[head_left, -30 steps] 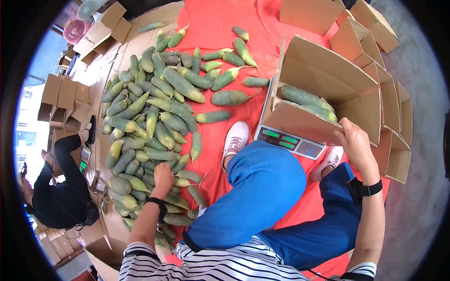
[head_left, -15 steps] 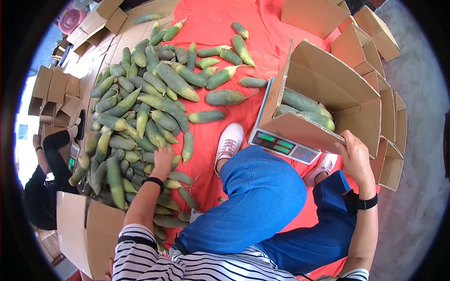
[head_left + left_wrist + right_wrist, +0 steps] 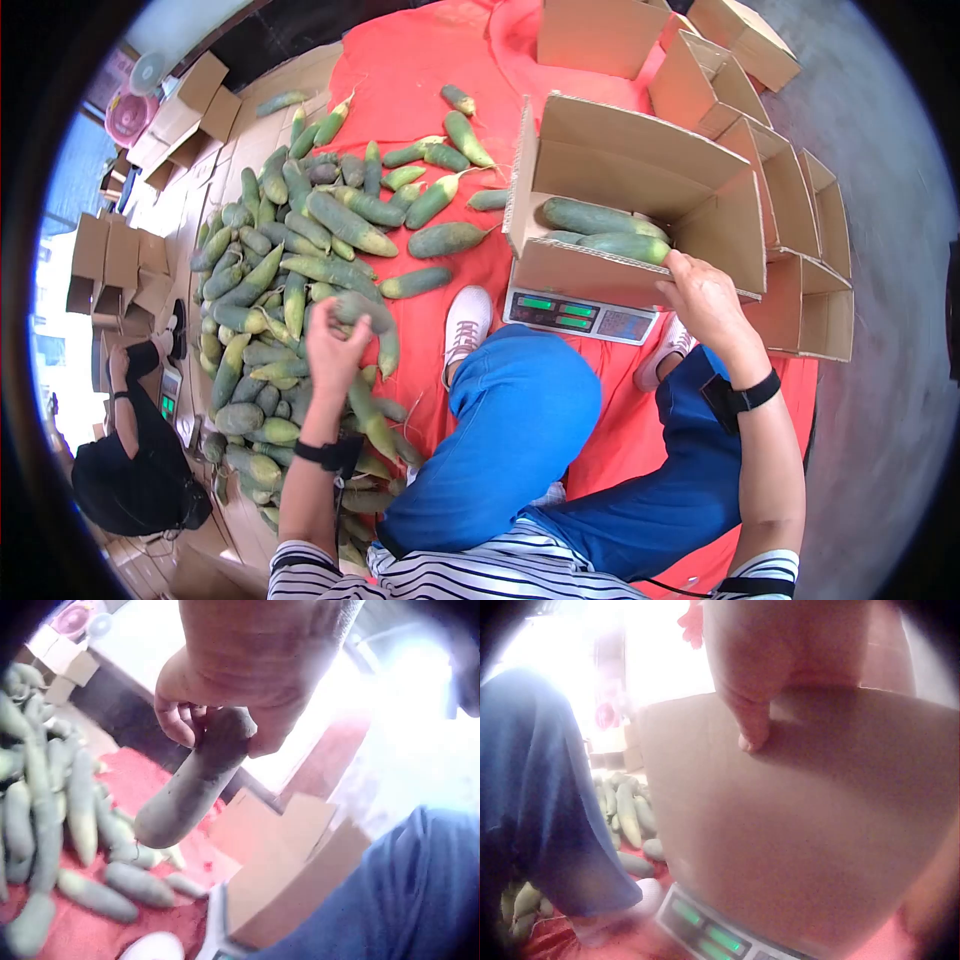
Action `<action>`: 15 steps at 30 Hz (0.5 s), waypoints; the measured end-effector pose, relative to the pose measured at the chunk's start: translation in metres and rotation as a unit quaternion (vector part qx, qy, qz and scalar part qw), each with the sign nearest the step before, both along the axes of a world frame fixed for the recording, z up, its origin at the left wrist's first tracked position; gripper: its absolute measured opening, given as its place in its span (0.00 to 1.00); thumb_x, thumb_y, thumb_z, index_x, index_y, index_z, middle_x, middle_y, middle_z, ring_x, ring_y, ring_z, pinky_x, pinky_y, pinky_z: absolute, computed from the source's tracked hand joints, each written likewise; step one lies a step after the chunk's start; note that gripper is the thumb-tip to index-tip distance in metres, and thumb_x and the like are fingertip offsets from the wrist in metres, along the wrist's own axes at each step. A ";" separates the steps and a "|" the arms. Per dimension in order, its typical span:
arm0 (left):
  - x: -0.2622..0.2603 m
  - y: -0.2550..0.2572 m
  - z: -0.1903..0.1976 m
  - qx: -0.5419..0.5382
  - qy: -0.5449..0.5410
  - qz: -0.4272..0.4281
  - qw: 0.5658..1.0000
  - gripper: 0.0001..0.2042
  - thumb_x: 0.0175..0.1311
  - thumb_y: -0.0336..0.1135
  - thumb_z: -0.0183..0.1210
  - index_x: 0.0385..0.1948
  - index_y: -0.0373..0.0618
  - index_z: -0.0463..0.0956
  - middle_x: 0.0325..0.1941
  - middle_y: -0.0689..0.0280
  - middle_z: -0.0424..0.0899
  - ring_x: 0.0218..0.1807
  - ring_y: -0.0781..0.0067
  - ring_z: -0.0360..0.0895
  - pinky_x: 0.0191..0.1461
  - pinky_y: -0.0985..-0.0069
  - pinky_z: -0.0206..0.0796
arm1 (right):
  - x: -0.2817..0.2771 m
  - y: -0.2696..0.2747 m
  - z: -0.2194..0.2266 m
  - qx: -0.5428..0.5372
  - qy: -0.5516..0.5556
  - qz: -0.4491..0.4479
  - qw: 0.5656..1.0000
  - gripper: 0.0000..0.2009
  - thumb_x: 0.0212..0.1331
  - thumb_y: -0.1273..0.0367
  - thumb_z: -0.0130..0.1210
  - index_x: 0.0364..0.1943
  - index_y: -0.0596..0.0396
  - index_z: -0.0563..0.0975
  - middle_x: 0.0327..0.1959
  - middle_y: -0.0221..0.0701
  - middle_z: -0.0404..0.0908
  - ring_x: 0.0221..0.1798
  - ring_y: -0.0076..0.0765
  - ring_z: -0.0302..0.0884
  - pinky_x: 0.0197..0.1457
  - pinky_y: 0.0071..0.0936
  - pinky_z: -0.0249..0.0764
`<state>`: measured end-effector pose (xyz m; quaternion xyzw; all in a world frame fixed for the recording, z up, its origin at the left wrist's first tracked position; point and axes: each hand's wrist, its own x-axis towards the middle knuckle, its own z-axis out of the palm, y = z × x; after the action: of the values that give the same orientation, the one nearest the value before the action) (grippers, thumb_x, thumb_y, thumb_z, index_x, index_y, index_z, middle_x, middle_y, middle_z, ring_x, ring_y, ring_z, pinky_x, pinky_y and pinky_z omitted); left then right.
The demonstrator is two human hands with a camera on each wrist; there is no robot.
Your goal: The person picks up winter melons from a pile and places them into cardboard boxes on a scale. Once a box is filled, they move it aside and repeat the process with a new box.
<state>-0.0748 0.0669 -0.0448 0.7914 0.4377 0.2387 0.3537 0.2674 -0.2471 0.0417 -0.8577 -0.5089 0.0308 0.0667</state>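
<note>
My left hand point(image 3: 333, 347) grips one green radish point(image 3: 356, 309) and holds it raised above the big heap of green radishes point(image 3: 280, 270); the left wrist view shows the fingers point(image 3: 178, 720) curled round the radish point(image 3: 191, 787). My right hand point(image 3: 700, 295) grips the near wall of an open cardboard box point(image 3: 640, 200) that stands on a digital scale point(image 3: 575, 313). Inside the box lie a few radishes point(image 3: 600, 225). In the right wrist view the thumb point(image 3: 751, 724) presses on the box wall point(image 3: 795, 825).
The heap lies on a red sheet point(image 3: 440, 60) and flattened cardboard. Several empty open boxes point(image 3: 790, 200) stand at the right and back. My knees in blue trousers point(image 3: 520, 420) are between the hands. Another person in black point(image 3: 135, 480) crouches at the left by more boxes point(image 3: 110, 260).
My left hand has closed on a radish and lifted it off the heap. The right hand stays on the box wall. The head view has shifted.
</note>
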 end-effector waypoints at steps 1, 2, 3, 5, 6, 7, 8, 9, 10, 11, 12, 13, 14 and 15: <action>0.011 -0.003 0.030 -0.036 -0.091 0.008 0.995 0.22 0.53 0.29 0.66 0.50 0.39 0.68 0.43 0.63 0.76 0.41 0.72 0.75 0.45 0.75 0.70 | 0.000 0.000 -0.001 0.002 -0.002 -0.007 1.000 0.11 0.54 0.68 0.58 0.34 0.58 0.69 0.31 0.43 0.79 0.40 0.50 0.78 0.43 0.43 0.73; 0.022 -0.007 0.058 -0.023 -0.160 -0.013 0.987 0.22 0.55 0.27 0.65 0.51 0.39 0.67 0.45 0.63 0.75 0.44 0.73 0.75 0.48 0.74 0.70 | 0.000 -0.001 -0.003 0.004 -0.003 -0.005 1.000 0.11 0.54 0.68 0.58 0.33 0.58 0.69 0.30 0.43 0.79 0.39 0.50 0.78 0.42 0.42 0.73; 0.035 -0.014 0.087 -0.010 -0.229 -0.033 0.973 0.22 0.56 0.25 0.63 0.53 0.39 0.66 0.48 0.63 0.74 0.47 0.73 0.75 0.50 0.74 0.69 | 0.001 -0.001 -0.004 0.007 -0.005 -0.002 1.000 0.11 0.53 0.68 0.58 0.33 0.58 0.69 0.30 0.43 0.79 0.38 0.50 0.78 0.42 0.42 0.74; 0.066 -0.032 0.138 0.055 -0.308 -0.085 0.946 0.24 0.57 0.24 0.62 0.55 0.39 0.63 0.49 0.61 0.74 0.51 0.71 0.74 0.57 0.74 0.67 | 0.002 -0.003 -0.005 0.019 -0.009 0.002 1.000 0.11 0.53 0.68 0.58 0.33 0.58 0.70 0.29 0.42 0.79 0.37 0.50 0.79 0.41 0.42 0.74; 0.084 -0.044 0.159 0.038 -0.361 -0.116 0.925 0.25 0.56 0.23 0.61 0.56 0.38 0.63 0.50 0.61 0.74 0.52 0.71 0.74 0.58 0.74 0.66 | 0.001 -0.002 -0.003 0.018 -0.006 0.001 1.000 0.10 0.53 0.68 0.58 0.33 0.58 0.70 0.29 0.42 0.79 0.37 0.50 0.79 0.41 0.42 0.75; 0.102 -0.055 0.174 0.020 -0.412 -0.144 0.900 0.25 0.56 0.23 0.61 0.56 0.38 0.62 0.51 0.60 0.73 0.53 0.71 0.73 0.60 0.74 0.65 | 0.000 -0.001 -0.001 0.016 -0.003 0.002 1.000 0.10 0.54 0.68 0.58 0.33 0.58 0.70 0.29 0.42 0.79 0.38 0.50 0.79 0.41 0.42 0.75; 0.121 -0.062 0.181 0.009 -0.420 -0.170 0.891 0.25 0.56 0.23 0.61 0.56 0.38 0.62 0.51 0.60 0.73 0.53 0.70 0.73 0.61 0.73 0.64 | -0.001 -0.001 0.000 0.012 -0.005 0.004 1.000 0.10 0.54 0.68 0.58 0.32 0.58 0.70 0.29 0.41 0.78 0.37 0.50 0.79 0.41 0.41 0.75; 0.139 -0.068 0.187 -0.003 -0.426 -0.195 0.883 0.25 0.56 0.24 0.62 0.56 0.37 0.63 0.51 0.59 0.73 0.53 0.70 0.73 0.61 0.71 0.64 | -0.001 -0.002 0.001 0.012 -0.008 0.004 1.000 0.10 0.54 0.68 0.58 0.32 0.58 0.70 0.29 0.41 0.78 0.37 0.50 0.79 0.41 0.41 0.75; 0.159 -0.073 0.188 -0.025 -0.390 -0.233 0.891 0.24 0.56 0.26 0.63 0.55 0.37 0.64 0.51 0.60 0.74 0.51 0.71 0.73 0.59 0.72 0.66 | -0.001 -0.002 0.001 0.004 -0.006 0.001 1.000 0.10 0.54 0.68 0.58 0.32 0.58 0.70 0.29 0.41 0.78 0.37 0.50 0.79 0.41 0.42 0.75; 0.171 -0.074 0.186 -0.048 -0.350 -0.270 0.896 0.23 0.57 0.27 0.63 0.54 0.37 0.65 0.51 0.61 0.74 0.50 0.72 0.74 0.57 0.73 0.67 | -0.001 -0.001 0.000 -0.003 -0.002 -0.001 1.000 0.10 0.54 0.68 0.58 0.32 0.58 0.70 0.30 0.41 0.78 0.37 0.49 0.79 0.41 0.42 0.75; 0.174 -0.070 0.181 -0.048 -0.348 -0.267 0.898 0.23 0.57 0.27 0.63 0.54 0.37 0.65 0.51 0.61 0.74 0.50 0.72 0.74 0.57 0.73 0.67 | -0.001 -0.002 0.000 -0.003 0.000 0.002 1.000 0.10 0.54 0.68 0.58 0.32 0.58 0.70 0.30 0.41 0.78 0.37 0.49 0.79 0.41 0.42 0.75; 0.176 -0.066 0.172 -0.069 -0.324 -0.255 0.908 0.22 0.57 0.29 0.63 0.52 0.37 0.67 0.49 0.62 0.75 0.48 0.73 0.75 0.54 0.74 0.68 | 0.000 -0.003 -0.001 -0.003 -0.002 0.000 1.000 0.10 0.54 0.68 0.58 0.33 0.58 0.70 0.30 0.41 0.78 0.38 0.49 0.79 0.41 0.42 0.75; 0.176 -0.063 0.160 -0.090 -0.300 -0.245 0.918 0.21 0.58 0.31 0.63 0.51 0.37 0.68 0.48 0.63 0.75 0.47 0.74 0.75 0.51 0.75 0.69 | 0.001 -0.003 -0.003 -0.002 -0.004 -0.003 1.000 0.10 0.54 0.68 0.58 0.33 0.58 0.70 0.30 0.40 0.78 0.38 0.49 0.79 0.41 0.42 0.75; 0.170 -0.058 0.145 -0.092 -0.295 -0.246 0.919 0.21 0.58 0.31 0.63 0.51 0.37 0.68 0.48 0.63 0.75 0.47 0.74 0.75 0.51 0.75 0.69 | 0.000 -0.002 -0.002 -0.002 0.001 -0.005 1.000 0.10 0.54 0.68 0.58 0.33 0.58 0.70 0.30 0.40 0.78 0.38 0.49 0.79 0.41 0.42 0.75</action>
<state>0.0956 0.0094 0.0998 0.7318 0.1246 0.3257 0.5855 0.2675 -0.2495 0.0394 -0.8601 -0.5048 0.0322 0.0659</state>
